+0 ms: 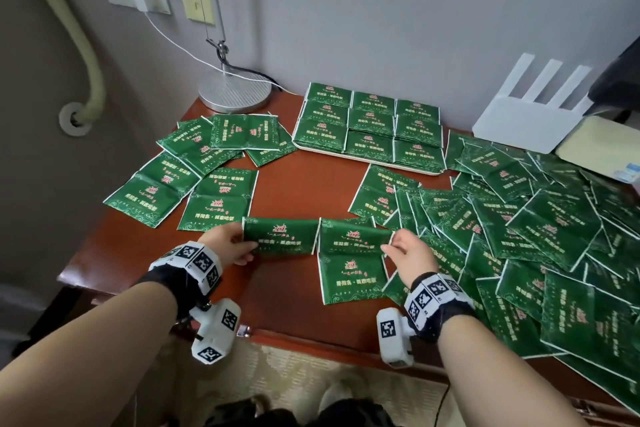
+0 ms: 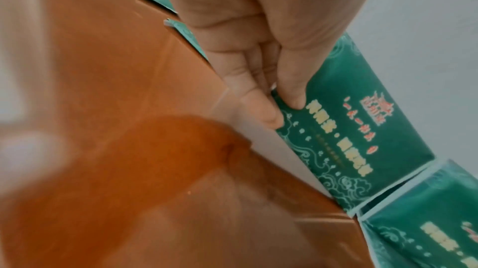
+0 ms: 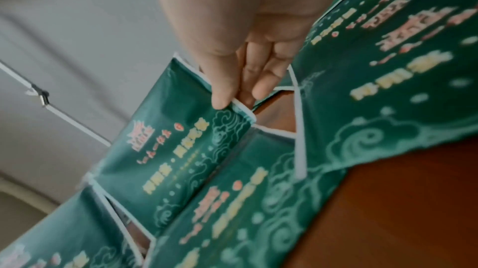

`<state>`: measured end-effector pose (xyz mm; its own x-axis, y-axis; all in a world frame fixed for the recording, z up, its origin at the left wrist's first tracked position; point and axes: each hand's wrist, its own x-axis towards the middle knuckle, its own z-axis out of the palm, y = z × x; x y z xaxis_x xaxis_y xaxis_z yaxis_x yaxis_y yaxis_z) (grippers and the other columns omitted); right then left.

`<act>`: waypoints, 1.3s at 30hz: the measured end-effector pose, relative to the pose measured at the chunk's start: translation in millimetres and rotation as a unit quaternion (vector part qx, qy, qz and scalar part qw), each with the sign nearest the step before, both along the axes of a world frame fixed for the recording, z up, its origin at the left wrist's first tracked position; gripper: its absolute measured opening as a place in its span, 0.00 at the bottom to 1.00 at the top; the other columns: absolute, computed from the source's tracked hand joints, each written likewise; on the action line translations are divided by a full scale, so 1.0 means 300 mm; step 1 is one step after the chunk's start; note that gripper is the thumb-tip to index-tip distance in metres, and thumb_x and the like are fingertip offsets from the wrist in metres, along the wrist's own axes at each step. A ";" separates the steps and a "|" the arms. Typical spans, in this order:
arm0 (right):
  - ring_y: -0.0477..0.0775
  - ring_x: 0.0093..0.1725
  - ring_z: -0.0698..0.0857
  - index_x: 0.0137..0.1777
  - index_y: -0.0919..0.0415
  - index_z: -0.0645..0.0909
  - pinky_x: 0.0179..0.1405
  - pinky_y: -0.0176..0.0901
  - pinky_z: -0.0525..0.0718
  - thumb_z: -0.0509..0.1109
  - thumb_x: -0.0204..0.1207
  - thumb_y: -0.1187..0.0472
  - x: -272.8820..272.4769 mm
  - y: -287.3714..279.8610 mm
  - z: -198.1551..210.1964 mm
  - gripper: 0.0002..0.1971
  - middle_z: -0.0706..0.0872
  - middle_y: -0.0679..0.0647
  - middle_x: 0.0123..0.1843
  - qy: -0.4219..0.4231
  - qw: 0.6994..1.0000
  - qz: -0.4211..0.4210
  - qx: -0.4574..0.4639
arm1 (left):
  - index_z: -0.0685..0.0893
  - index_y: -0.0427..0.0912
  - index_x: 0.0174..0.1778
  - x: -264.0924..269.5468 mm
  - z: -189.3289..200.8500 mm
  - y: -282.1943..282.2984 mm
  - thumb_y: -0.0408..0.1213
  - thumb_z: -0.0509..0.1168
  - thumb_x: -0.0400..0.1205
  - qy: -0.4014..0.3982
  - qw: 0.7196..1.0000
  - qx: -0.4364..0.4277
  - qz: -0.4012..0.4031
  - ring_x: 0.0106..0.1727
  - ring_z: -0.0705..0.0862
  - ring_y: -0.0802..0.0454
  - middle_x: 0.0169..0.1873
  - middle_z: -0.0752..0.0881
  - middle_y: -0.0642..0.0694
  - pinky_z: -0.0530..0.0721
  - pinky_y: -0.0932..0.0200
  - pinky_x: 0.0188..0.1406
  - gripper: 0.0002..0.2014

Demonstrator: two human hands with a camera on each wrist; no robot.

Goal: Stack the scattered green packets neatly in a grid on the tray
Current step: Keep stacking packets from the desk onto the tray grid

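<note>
Near the table's front edge my left hand (image 1: 246, 247) pinches the left end of a folded green packet (image 1: 281, 236), thumb on top in the left wrist view (image 2: 284, 112). Right beside it, my right hand (image 1: 388, 248) pinches the right edge of a second green packet (image 1: 353, 240), whose upper half is raised over its lower half (image 1: 352, 279); the right wrist view shows that pinch (image 3: 239, 99) on the packet (image 3: 175, 149). At the back, a pale tray (image 1: 420, 169) holds green packets in a three-by-three grid (image 1: 369, 125).
Unfolded packets lie spread at the left (image 1: 194, 163), and a thick overlapping heap (image 1: 540, 239) covers the right side. A lamp base (image 1: 235, 94) stands at back left and a white router (image 1: 526, 107) at back right. Bare red-brown tabletop (image 1: 311, 184) shows in the middle.
</note>
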<state>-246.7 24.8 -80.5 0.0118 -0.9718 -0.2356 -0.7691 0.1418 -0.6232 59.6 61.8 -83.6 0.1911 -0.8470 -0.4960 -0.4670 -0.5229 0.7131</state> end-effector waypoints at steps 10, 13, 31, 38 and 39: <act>0.55 0.62 0.81 0.64 0.64 0.75 0.61 0.45 0.77 0.63 0.80 0.61 -0.205 -0.251 0.144 0.14 0.81 0.57 0.65 -0.053 0.998 -0.013 -0.009 | 0.81 0.37 0.56 -0.116 0.139 -0.180 0.34 0.65 0.81 -0.122 0.992 -0.004 -0.037 0.29 0.81 0.57 0.36 0.85 0.47 0.78 0.73 0.21 0.10; 0.57 0.60 0.82 0.66 0.66 0.75 0.64 0.49 0.79 0.64 0.80 0.62 -0.315 -0.340 0.192 0.16 0.81 0.59 0.66 -0.068 0.996 -0.059 -0.008 | 0.82 0.39 0.56 -0.180 0.201 -0.270 0.39 0.65 0.81 -0.147 0.987 -0.028 -0.051 0.29 0.79 0.60 0.34 0.83 0.50 0.75 0.76 0.19 0.11; 0.47 0.36 0.81 0.67 0.65 0.76 0.32 0.32 0.81 0.66 0.78 0.65 -0.446 -0.848 0.088 0.18 0.82 0.59 0.62 -0.109 0.976 -0.176 0.066 | 0.81 0.35 0.60 -0.425 0.133 -0.934 0.36 0.67 0.79 -0.065 0.996 0.009 -0.055 0.30 0.80 0.58 0.36 0.83 0.49 0.80 0.70 0.24 0.15; 0.48 0.30 0.82 0.62 0.63 0.79 0.35 0.38 0.84 0.67 0.78 0.63 -0.420 -0.919 0.011 0.14 0.84 0.57 0.59 -0.061 0.982 -0.154 0.094 | 0.82 0.37 0.51 -0.415 0.088 -1.012 0.34 0.69 0.77 -0.104 0.991 0.034 -0.074 0.29 0.82 0.59 0.35 0.84 0.49 0.80 0.75 0.20 0.08; 0.49 0.31 0.83 0.61 0.63 0.79 0.39 0.42 0.85 0.67 0.78 0.62 -0.419 -0.922 0.012 0.13 0.84 0.56 0.58 -0.061 0.982 -0.156 0.090 | 0.82 0.37 0.51 -0.414 0.085 -1.017 0.34 0.69 0.77 -0.115 0.990 0.029 -0.081 0.30 0.83 0.59 0.36 0.84 0.49 0.81 0.74 0.22 0.09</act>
<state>-372.4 -251.7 -76.9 -0.2404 -0.8756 -0.4189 -0.5928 0.4742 -0.6510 -64.4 -243.2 -58.2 0.1691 -0.8473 -0.5034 -0.6946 -0.4649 0.5490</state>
